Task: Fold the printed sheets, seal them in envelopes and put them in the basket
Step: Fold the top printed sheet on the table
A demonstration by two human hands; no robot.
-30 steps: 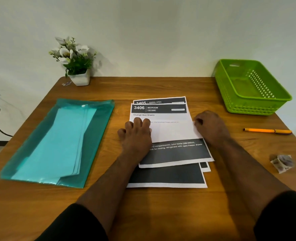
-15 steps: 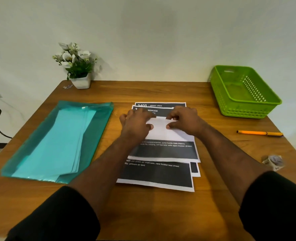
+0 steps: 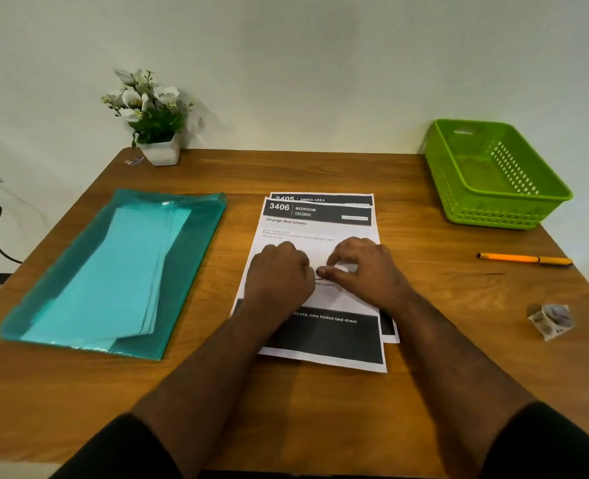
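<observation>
Both hands, left [image 3: 279,274] and right [image 3: 365,271], slid nearer, pinching the smooth printed sheet [image 3: 320,229].

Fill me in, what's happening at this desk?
A person has both hands, left hand and right hand, on the top printed sheet of a small stack, apparently working a fold. The teal envelopes lie untouched to the left; the green basket holds nothing.

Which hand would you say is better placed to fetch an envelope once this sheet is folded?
Left, probably. The left hand rests on the top sheet on the side nearest the teal envelopes; the right hand would have to cross over.
</observation>
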